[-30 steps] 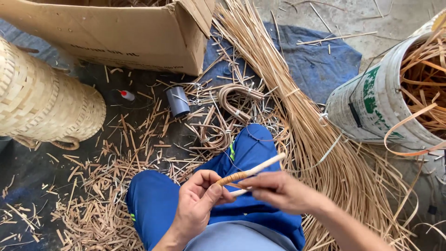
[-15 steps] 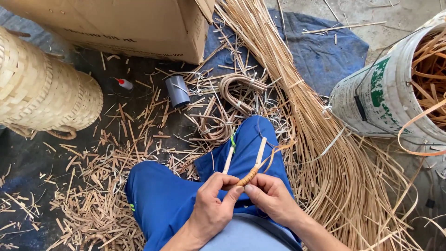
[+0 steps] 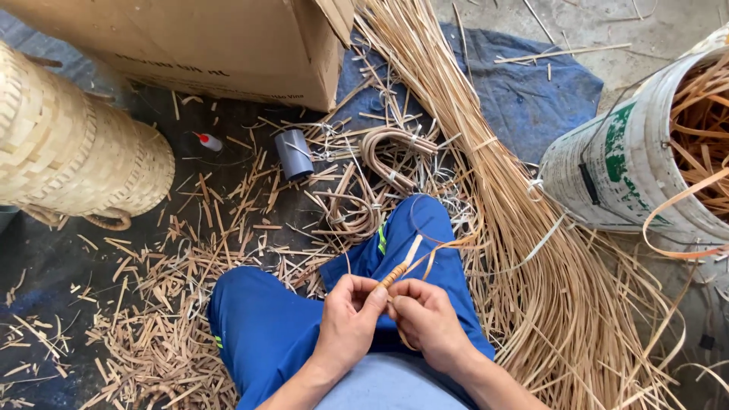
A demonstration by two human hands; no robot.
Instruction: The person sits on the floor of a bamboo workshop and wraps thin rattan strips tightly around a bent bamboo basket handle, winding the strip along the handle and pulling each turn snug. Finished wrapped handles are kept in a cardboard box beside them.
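Note:
Over my blue trouser legs point(image 3: 281, 326), my left hand point(image 3: 351, 313) and my right hand point(image 3: 427, 317) meet around a short rattan stick point(image 3: 398, 271) partly wrapped with a thin cane strip. Both hands pinch its lower end; the stick points up and away from me. A loose thin strip point(image 3: 444, 247) curls off its tip to the right.
A woven basket point(image 3: 72, 152) lies at left, a cardboard box point(image 3: 220, 45) at the top, a white bucket point(image 3: 630, 159) of cane strips at right. A long rattan bundle point(image 3: 486, 190), bent cane loops point(image 3: 391, 156), a grey tube point(image 3: 294, 153) and offcuts litter the floor.
The stick has swung from lying sideways between my hands to pointing up and away. My hands have closed together at its lower end and moved lower in view.

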